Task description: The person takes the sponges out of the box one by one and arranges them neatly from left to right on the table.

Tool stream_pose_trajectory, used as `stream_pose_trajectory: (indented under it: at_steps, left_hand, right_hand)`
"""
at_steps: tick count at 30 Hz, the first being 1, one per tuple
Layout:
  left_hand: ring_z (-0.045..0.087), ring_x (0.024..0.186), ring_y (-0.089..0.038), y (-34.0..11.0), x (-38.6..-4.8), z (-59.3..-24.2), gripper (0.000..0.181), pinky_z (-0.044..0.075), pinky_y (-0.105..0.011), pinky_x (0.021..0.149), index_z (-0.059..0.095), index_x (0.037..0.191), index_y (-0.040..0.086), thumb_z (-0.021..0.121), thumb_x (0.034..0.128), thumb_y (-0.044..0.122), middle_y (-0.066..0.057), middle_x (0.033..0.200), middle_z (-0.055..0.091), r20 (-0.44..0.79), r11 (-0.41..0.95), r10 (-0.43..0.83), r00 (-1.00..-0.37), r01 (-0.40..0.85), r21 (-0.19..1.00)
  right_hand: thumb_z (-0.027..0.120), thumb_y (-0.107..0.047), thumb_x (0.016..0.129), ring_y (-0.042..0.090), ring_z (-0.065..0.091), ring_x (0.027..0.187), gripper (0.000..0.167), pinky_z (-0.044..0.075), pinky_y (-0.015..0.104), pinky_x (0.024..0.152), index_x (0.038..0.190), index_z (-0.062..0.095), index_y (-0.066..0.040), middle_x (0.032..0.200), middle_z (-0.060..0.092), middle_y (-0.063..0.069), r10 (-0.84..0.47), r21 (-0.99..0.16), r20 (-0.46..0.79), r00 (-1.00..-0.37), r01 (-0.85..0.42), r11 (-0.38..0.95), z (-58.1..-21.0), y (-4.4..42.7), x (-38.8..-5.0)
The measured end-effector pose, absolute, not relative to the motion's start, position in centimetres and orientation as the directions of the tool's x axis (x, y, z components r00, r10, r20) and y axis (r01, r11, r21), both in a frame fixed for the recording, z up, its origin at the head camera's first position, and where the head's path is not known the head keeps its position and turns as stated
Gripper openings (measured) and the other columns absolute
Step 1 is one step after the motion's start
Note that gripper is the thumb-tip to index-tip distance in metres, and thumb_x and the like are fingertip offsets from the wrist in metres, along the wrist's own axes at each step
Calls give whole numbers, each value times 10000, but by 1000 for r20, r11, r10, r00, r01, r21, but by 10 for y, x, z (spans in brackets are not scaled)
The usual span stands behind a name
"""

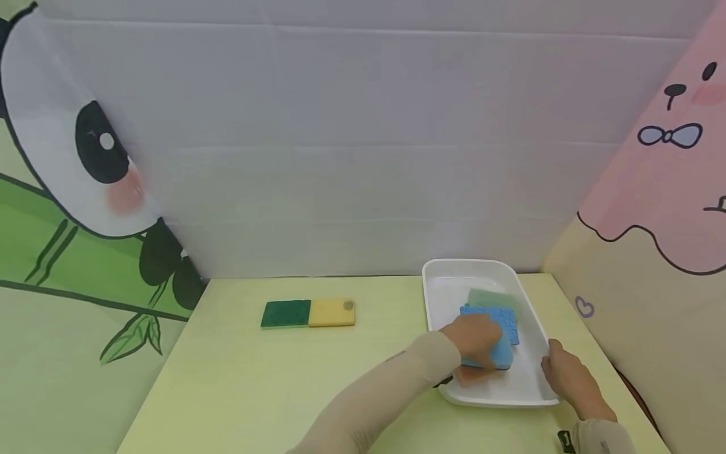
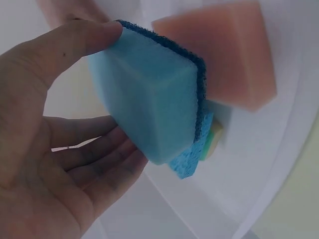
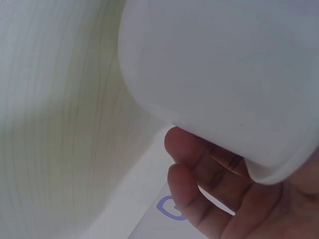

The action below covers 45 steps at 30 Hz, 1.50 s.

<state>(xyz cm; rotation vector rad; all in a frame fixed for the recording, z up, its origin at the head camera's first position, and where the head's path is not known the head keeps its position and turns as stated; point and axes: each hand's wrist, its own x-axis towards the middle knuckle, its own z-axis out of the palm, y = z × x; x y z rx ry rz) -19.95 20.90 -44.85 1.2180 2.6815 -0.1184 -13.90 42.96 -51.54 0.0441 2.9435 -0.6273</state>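
Note:
My left hand (image 1: 475, 338) (image 2: 75, 149) pinches a light blue sponge with a dark blue scouring side (image 1: 502, 353) (image 2: 149, 89) between thumb and fingers, over the white tray (image 1: 533, 378). Inside the tray, a textured blue sponge (image 1: 510, 321) (image 2: 185, 163), a pale green sponge (image 1: 492, 299) and an orange-pink sponge (image 1: 473, 376) (image 2: 229, 55) lie around it. At the tray's right rim, my right hand (image 1: 573, 378) (image 3: 224, 184) grips the edge, with its fingers against the outer wall (image 3: 214, 74).
Left of the tray on the pale yellow table (image 1: 227, 391), a dark green sponge (image 1: 286, 314) and a yellow one (image 1: 332, 313) lie end to end. A white wall panel (image 1: 351, 157) stands behind the table, with painted walls at both sides.

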Motion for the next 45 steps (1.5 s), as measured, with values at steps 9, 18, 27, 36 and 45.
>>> stream_pose_trajectory:
  at_steps: [9, 18, 27, 36, 45]
  left_hand:
    - [475, 810, -72, 191, -208, -419, 457, 461, -269, 631, 635, 1005, 218, 737, 798, 612, 76, 918, 520, -170, 703, 703, -691, 711, 17]
    - [529, 901, -114, 125, -240, -396, 611, 496, -245, 773, 617, 1220, 72, 753, 825, 518, -14, 1064, 577, -75, 721, 689, -721, 692, -29]
    - [565, 1013, -156, 69, -262, -384, 662, 495, -284, 862, 556, 1337, 47, 760, 838, 431, -59, 1188, 575, -105, 752, 660, -744, 655, 79]
    - [559, 1039, -168, 37, -273, -385, 644, 498, -308, 876, 543, 1354, 49, 758, 855, 396, -67, 1217, 565, -164, 770, 638, -753, 627, 114]
    - [560, 985, -152, 15, -290, -409, 592, 498, -291, 848, 582, 1304, 57, 760, 861, 406, -48, 1169, 578, -217, 790, 611, -761, 606, 95]
  right_hand:
    - [411, -84, 999, 453, 637, 816, 426, 499, 542, 630, 1296, 306, 203, 1075, 546, 440, 0, -398, -162, -987, 65, 915, -517, 438, -136]
    - [430, -104, 1006, 530, 615, 876, 464, 498, 575, 662, 1316, 285, 209, 1118, 520, 461, 8, -379, -174, -985, 74, 922, -514, 442, -136]
    - [415, -91, 998, 479, 628, 818, 431, 497, 556, 635, 1289, 302, 205, 1074, 531, 455, -1, -385, -157, -988, 60, 921, -514, 443, -135]
    - [414, -79, 992, 518, 627, 859, 432, 501, 570, 657, 1297, 301, 205, 1082, 540, 452, -13, -395, -149, -989, 48, 918, -517, 438, -136]
    - [426, -101, 994, 552, 609, 872, 442, 495, 591, 665, 1292, 304, 202, 1080, 535, 453, -19, -387, -142, -990, 38, 921, -518, 435, -139]
